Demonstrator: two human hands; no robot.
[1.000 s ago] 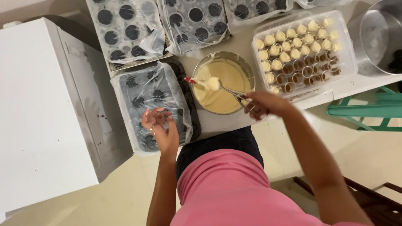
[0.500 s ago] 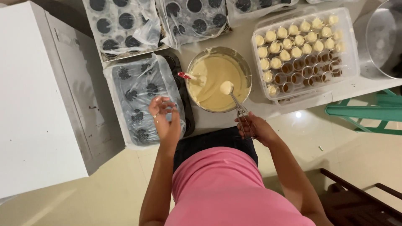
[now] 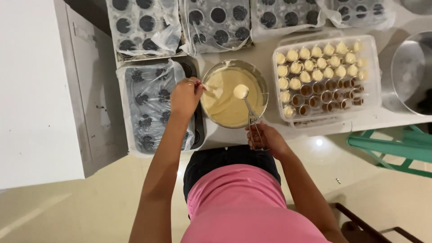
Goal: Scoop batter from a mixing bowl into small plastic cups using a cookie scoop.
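Right hand [image 3: 265,140] clamped on scoop [image 3: 246,104] handles, scoop head full of batter, held over bowl [image 3: 234,93] of cream batter on counter [image 3: 265,56]. Left hand [image 3: 185,95] closed at bowl rim, gripping small utensil; kind unclear. Wrapped dark tray [image 3: 155,108] just left of bowl, near counter edge. Clear box [image 3: 326,77] of filled cups right of bowl. More wrapped trays behind. Metal pot [image 3: 411,74] far right. White cabinet [image 3: 40,90] left.

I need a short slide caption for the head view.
Right hand holds scoop over batter bowl; left hand at rim.
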